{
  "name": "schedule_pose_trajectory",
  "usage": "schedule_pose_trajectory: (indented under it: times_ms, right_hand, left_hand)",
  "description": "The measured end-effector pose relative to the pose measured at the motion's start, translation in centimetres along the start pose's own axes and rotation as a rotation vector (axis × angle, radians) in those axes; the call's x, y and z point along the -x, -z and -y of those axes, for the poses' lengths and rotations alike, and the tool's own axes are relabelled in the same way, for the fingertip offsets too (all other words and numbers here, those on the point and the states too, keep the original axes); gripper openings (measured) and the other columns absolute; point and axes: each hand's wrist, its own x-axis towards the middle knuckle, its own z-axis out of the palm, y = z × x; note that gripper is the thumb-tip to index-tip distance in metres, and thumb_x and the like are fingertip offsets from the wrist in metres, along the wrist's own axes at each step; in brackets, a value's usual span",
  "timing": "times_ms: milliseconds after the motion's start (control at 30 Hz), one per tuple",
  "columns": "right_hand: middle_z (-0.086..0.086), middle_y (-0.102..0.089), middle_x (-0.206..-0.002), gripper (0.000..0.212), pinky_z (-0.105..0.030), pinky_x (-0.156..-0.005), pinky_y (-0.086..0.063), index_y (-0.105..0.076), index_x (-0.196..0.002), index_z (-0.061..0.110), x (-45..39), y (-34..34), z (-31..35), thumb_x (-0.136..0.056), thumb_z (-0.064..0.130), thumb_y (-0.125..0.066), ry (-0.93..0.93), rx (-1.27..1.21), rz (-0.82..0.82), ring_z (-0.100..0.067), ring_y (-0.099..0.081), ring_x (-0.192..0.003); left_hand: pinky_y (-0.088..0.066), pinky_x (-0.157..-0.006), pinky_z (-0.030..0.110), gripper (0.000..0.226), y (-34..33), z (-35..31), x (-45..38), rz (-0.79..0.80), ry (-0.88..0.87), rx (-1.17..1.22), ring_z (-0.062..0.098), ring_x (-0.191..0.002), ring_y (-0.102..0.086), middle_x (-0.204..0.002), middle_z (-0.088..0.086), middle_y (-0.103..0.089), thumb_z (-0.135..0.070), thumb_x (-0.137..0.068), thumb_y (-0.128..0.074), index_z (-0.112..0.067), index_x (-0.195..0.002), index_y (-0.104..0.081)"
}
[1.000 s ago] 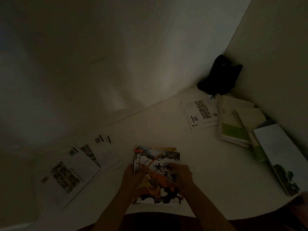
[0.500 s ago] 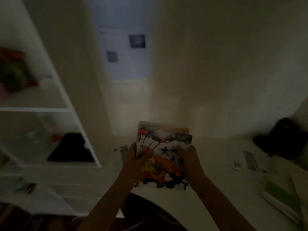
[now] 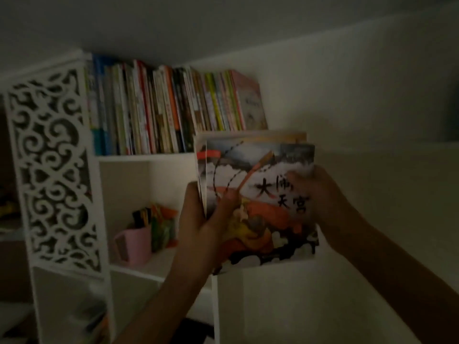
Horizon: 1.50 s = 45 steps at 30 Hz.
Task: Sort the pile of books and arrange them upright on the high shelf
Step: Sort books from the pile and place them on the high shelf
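The left hand [image 3: 198, 219] gripped the stack of books [image 3: 255, 194] at centre frame, thumb curled over the front cover, fingers behind. The right hand [image 3: 315, 194] clamped the right edge, its fingers hidden behind the stack. Dim light and blur obscured the spines in the row of books [image 3: 169, 108] on the high shelf [image 3: 144, 157], upper left. Half a second earlier the stack was lower, over the desk.
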Motion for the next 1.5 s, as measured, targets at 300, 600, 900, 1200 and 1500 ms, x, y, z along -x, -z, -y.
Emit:
schedule_pose_trajectory:
  times_ms: [300,600,900,1200,1500]
  right_hand:
    - [-0.015,-0.065,-0.097,0.027,-0.021,-0.054,-0.053,-0.058,-0.113,0.004,-12.8,-2.6,9.9,-0.097,0.021,-0.045,0.095,0.035,0.098,-0.022,-0.062,-0.074]
    - [-0.01,-0.056,-0.108,0.037,-0.026,-0.065,-0.043,-0.05,-0.121,0.009,-20.7,-1.3,6.5,-0.089,0.022,-0.062,0.182,0.646,0.07,-0.02,-0.053,-0.09]
    - [0.01,-0.058,-0.121,0.072,-0.025,-0.085,-0.053,-0.037,-0.134,0.032,-21.5,-3.5,3.7,-0.074,0.052,-0.071,0.259,0.546,0.417,-0.011,-0.055,-0.111]
    - [-0.004,-0.025,-0.154,0.115,-0.046,-0.107,-0.039,-0.001,-0.15,0.017,-23.1,-4.7,2.9,-0.068,0.044,-0.077,0.237,0.67,0.307,-0.022,-0.036,-0.135]
    - [0.01,-0.059,-0.097,0.032,-0.002,-0.066,-0.041,-0.055,-0.111,0.023,-9.4,-2.1,1.8,-0.082,0.027,-0.069,0.613,0.787,-0.003,-0.002,-0.056,-0.084]
  left_hand:
    - [-0.054,-0.088,0.042,0.035,-3.5,-2.0,-14.8,-0.069,-0.154,0.158,0.018,-0.1,-0.065,-0.112,0.005,-0.064,-0.021,-0.089,-0.061,-0.015,-0.121,-0.049]
    - [-0.041,-0.101,0.041,0.04,-11.7,5.9,-23.6,-0.345,-0.078,-0.299,0.028,-0.114,-0.049,-0.124,0.016,-0.049,-0.029,-0.094,-0.051,-0.005,-0.123,-0.041]
    - [-0.041,-0.094,0.026,0.031,-4.0,8.6,-23.3,-0.11,-0.351,-0.608,0.011,-0.112,-0.044,-0.133,0.007,-0.038,-0.02,-0.096,-0.047,-0.013,-0.126,-0.046]
    - [-0.041,-0.076,0.023,0.011,-1.0,10.2,-23.1,-0.011,-0.295,-0.696,0.013,-0.089,-0.052,-0.098,0.001,-0.049,-0.021,-0.094,-0.051,-0.013,-0.098,-0.057]
    - [-0.034,-0.076,-0.001,0.008,-0.1,8.3,-13.0,0.335,-0.47,-0.516,-0.007,-0.091,-0.05,-0.095,-0.02,-0.053,-0.021,-0.092,-0.054,-0.023,-0.099,-0.055]
